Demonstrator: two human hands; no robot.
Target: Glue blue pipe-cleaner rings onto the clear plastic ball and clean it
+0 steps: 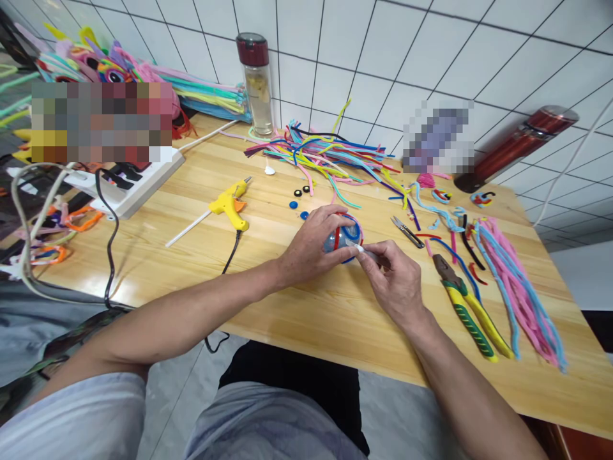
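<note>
My left hand (313, 243) is wrapped round a clear bluish ball (341, 239) with blue, red and pink pipe cleaners curved over it. My right hand (395, 281), fingers pinched, holds a slim tool with a pale tip (353, 245) against the ball's near right side. A small white blob (359, 248) shows at that tip; most of the tool is hidden by my fingers. Just beyond my left hand lie blue buttons (294, 205) and black rings (306, 189). Thread snips (407, 232) rest to the right of the ball.
A yellow glue gun (230, 203) with its cord lies left, near a white power strip (153, 182). Green-yellow pliers (464, 306) and pink-blue pipe cleaners (520, 287) lie right. Loose pipe cleaners (330, 153), a glass bottle (256, 89) and a red flask (517, 150) are along the wall.
</note>
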